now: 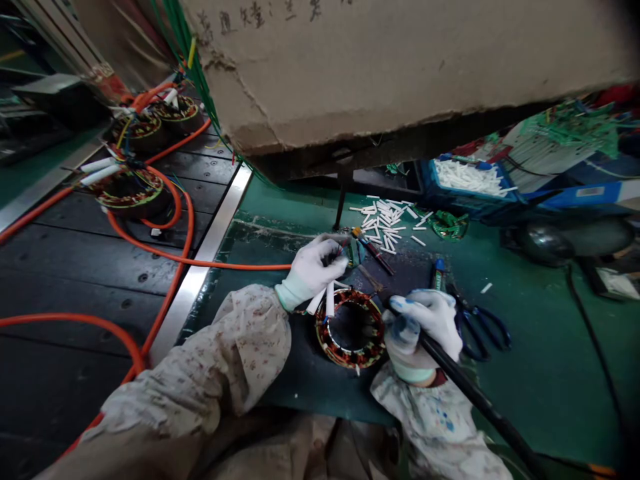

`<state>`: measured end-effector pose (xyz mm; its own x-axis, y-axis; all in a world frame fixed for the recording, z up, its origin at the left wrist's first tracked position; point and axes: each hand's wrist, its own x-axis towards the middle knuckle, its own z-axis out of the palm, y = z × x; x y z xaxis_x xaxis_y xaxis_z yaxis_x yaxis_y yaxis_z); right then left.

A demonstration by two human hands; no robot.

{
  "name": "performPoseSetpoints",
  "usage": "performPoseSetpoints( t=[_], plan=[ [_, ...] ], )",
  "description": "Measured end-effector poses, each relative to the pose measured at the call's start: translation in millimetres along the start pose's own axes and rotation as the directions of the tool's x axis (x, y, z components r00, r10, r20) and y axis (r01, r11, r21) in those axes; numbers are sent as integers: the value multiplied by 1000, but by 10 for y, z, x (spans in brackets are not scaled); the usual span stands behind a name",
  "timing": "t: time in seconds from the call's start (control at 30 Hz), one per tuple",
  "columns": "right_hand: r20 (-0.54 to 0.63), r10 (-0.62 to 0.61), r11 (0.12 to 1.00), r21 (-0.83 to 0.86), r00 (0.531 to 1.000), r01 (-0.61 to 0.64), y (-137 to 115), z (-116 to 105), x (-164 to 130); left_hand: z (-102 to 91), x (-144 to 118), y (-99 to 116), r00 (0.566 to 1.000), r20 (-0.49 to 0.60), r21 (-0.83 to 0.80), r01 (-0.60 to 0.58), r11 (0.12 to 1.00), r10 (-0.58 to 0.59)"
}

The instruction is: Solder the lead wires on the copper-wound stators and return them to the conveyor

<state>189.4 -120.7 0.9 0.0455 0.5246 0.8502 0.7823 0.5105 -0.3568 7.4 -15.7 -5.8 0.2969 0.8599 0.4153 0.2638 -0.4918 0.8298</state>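
Gloved right hand (425, 327) beside ring-shaped copper-wound stator (350, 328)

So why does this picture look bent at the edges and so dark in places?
Head view: the wide lens bows straight lines, such as the metal rail on the left. The cardboard box overhead throws a shadow on the back of the green mat. The corners go dark. The left hand and right hand by the stator are sharp and well lit.

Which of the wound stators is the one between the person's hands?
The stator on the dark mat, between the left hand and right hand. The other stators sit far left among orange cables.
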Motion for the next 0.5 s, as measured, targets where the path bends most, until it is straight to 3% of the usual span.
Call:
performPoseSetpoints(
  t=[0.23, 0.43, 0.5],
  plan=[
    [-53, -64, 997, 40, 997, 66, -37, 47, 43, 6, 1, 0, 1000, -6, -38, -5, 999, 5],
    [-61, -35, 999, 20, 998, 36, -55, 47, 58, 13, -6, -15, 999, -23, -55, -38, 998, 37],
    [-12, 11, 1000, 2, 1000, -10, -78, 100, 125, 17, -4, -19, 998, -33, -52, -49, 997, 47]
  ],
)
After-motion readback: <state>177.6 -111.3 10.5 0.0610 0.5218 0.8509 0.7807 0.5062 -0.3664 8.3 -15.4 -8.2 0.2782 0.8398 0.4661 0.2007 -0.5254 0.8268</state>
